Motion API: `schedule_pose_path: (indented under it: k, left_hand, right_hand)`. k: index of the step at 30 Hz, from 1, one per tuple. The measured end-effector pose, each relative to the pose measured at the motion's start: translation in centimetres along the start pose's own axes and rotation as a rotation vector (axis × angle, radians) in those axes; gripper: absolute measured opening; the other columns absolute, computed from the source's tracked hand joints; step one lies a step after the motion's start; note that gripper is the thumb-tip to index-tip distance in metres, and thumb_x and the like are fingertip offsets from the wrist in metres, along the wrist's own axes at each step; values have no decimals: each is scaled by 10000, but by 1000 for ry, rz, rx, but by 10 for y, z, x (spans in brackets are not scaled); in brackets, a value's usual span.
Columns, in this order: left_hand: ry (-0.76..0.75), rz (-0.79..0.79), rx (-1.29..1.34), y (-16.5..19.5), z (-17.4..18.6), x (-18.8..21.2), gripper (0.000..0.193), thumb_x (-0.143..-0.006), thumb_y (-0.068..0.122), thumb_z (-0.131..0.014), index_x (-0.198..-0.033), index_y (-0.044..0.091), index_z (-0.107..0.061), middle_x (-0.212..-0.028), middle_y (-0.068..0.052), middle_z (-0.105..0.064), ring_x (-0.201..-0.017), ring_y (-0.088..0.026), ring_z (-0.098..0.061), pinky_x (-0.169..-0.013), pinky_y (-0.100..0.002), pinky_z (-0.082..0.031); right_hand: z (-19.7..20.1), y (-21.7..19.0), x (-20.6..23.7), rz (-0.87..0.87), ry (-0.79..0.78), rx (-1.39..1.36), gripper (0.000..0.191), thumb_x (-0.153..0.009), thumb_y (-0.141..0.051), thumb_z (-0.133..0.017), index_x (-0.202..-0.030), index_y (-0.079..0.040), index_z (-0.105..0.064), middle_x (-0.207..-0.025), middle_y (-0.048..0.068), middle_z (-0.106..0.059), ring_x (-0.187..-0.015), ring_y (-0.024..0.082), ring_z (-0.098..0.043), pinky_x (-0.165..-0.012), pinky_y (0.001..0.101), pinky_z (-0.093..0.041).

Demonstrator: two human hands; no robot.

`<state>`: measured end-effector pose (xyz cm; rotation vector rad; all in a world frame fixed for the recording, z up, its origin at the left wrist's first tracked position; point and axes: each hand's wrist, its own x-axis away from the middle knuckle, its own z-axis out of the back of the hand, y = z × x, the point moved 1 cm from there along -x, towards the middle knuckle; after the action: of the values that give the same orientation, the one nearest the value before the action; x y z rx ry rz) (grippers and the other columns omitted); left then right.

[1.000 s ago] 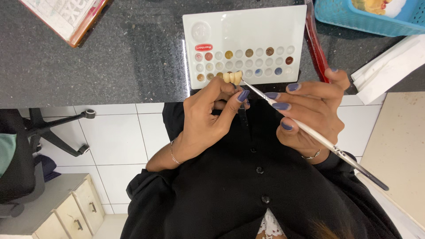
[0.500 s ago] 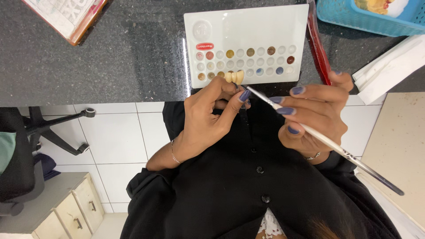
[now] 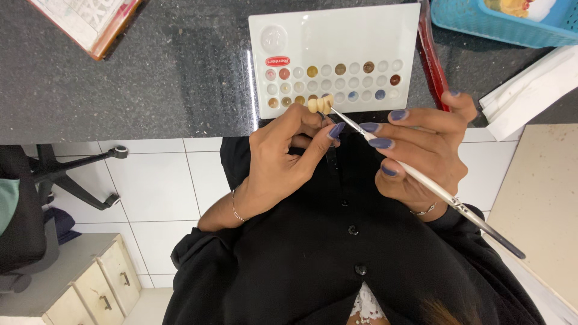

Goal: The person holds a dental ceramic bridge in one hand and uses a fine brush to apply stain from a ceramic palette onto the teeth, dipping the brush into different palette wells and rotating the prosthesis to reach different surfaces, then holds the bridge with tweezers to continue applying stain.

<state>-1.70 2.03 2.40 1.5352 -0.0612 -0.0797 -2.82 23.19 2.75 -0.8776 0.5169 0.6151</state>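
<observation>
My left hand point(image 3: 283, 159) pinches a small cream-coloured dental bridge of a few teeth point(image 3: 320, 104) between its fingertips, just in front of the counter edge. My right hand point(image 3: 421, 150) holds a thin white-handled brush point(image 3: 433, 189) like a pen, and the brush tip touches the right side of the teeth. Right behind the teeth lies a white mixing palette point(image 3: 361, 36) with several small wells of brown, red, yellow and blue stains.
The dark speckled counter point(image 3: 150, 72) carries a book point(image 3: 90, 21) at the far left, a red tool point(image 3: 435, 66) beside the palette, a blue basket point(image 3: 512, 21) and white paper towels point(image 3: 530, 90) at the right. An office chair point(image 3: 36, 198) and drawers point(image 3: 90, 283) stand below left.
The right hand has shifted slightly right and drawn the brush back a little, its tip still at the teeth. The left hand holds the bridge in nearly the same place.
</observation>
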Motion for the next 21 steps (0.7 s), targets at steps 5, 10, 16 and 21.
schedule_pose_path:
  k: [5,10,16,21]
  left_hand:
    - [-4,-11,-12,0,0,-1,110,-1009,-11,-688,-994,-34,-581,-944,-129,-749,-879,-154,-789,-662,-208,-643]
    - [2,-13,-39,2,1,-3,108,-1002,-7,-699,-998,-32,-594,-928,-123,-747,-870,-152,-788,-661,-207,-642]
    - [0,-16,-33,0,1,-2,109,-1003,-6,-702,-1006,-34,-597,-936,-125,-749,-883,-157,-791,-669,-211,-644]
    - [-5,-29,-41,-2,1,-2,117,-999,4,-705,-1014,-33,-595,-944,-127,-748,-877,-159,-792,-659,-209,-647]
  right_hand:
    - [0,2,-2,53,15,-57,219,-1035,-281,-606,-904,-122,-680,-817,24,-756,-961,215,-651,-1110,497,-288]
    - [3,-1,-2,13,26,-25,208,-1062,-266,-622,-928,-115,-671,-867,34,-767,-1008,209,-662,-1138,512,-302]
    - [4,0,1,24,-24,-31,212,-1024,-285,-631,-909,-118,-695,-823,32,-762,-996,213,-662,-1117,500,-278]
    - [2,1,1,32,18,-26,195,-1030,-280,-635,-912,-133,-684,-821,34,-763,-985,215,-653,-1123,509,-288]
